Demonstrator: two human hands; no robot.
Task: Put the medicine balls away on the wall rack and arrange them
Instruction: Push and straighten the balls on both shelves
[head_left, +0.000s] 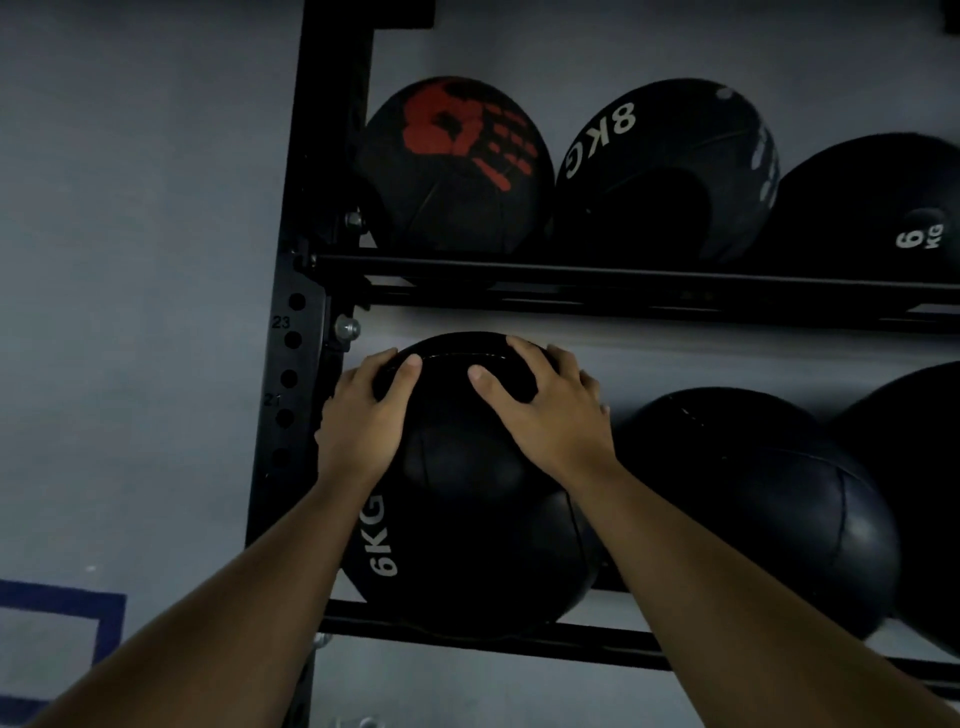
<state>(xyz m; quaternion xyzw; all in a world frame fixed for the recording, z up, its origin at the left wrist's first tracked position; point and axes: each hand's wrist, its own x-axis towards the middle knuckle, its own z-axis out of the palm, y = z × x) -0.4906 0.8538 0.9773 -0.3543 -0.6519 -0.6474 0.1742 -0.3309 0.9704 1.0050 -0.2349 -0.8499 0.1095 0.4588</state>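
Note:
A black 6KG medicine ball (467, 525) sits at the left end of the lower shelf of the black wall rack (597, 642). My left hand (363, 415) grips its upper left side and my right hand (545, 410) presses on its upper right, fingers spread over the top. Beside it on the same shelf rests a plain black ball (763, 499), and another black ball (914, 493) is cut off at the right edge. The upper shelf (623, 273) carries a ball with a red handprint (457, 161), an 8KG ball (670, 166) and a 6KG ball (878, 208).
The rack's perforated upright (291, 374), numbered 21 and 23, stands just left of my left hand. A grey wall (140, 234) lies behind and to the left. A blue line (62, 597) marks the surface at the lower left.

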